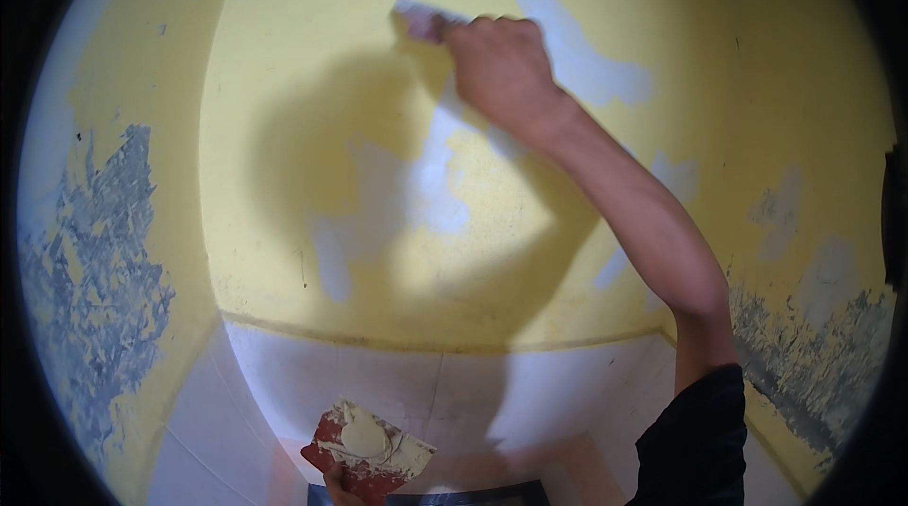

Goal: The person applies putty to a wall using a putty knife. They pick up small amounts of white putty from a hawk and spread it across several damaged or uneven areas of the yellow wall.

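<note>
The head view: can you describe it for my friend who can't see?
A person's right hand holds a scraper up at a yellow wall with pale patches; the left hand, low down, holds a red board with cream paste.

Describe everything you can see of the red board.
The red board sits low, left of centre: flat, angular and tilted, its upper part smeared with pale paste heaped into a rounded mound. Bare red shows at the left corner and below. The left hand grips its lower-left edge. Its material is unclear.
</note>
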{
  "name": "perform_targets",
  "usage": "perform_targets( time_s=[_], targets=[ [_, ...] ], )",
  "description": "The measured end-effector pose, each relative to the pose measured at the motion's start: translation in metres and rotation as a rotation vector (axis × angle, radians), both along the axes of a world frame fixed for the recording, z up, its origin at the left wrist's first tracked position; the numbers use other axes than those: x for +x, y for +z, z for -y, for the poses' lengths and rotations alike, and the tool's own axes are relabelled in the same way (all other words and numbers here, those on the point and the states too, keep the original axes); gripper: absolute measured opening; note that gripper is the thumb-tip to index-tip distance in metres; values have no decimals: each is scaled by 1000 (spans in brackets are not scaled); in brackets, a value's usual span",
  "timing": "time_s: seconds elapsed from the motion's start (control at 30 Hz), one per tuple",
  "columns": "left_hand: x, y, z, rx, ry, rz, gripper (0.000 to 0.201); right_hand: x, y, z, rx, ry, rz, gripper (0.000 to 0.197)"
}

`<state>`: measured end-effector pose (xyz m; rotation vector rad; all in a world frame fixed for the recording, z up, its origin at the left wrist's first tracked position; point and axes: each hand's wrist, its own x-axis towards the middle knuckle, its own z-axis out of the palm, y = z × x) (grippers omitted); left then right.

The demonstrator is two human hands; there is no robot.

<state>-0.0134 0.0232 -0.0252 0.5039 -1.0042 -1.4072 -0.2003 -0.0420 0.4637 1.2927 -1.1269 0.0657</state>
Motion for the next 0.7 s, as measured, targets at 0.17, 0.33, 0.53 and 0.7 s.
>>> perform_targets(
  time_s=[0.17,0.33,0.53,0.7],
  targets=[
    [-2,-28,4,391,-231,-341,54,-48,56,-17,-260,-263,65,20],
    [-6,-46,4,317,-132,-248,53,-61,22,-7,-139,-332,1,18],
    [-3,-13,-5,471,-103,-301,50,-25,12,-55,-88,-263,65,13],
    [-3,-27,-2,467,-242,-388,50,-50,55,-33,-287,-252,-49,11]
  ],
)
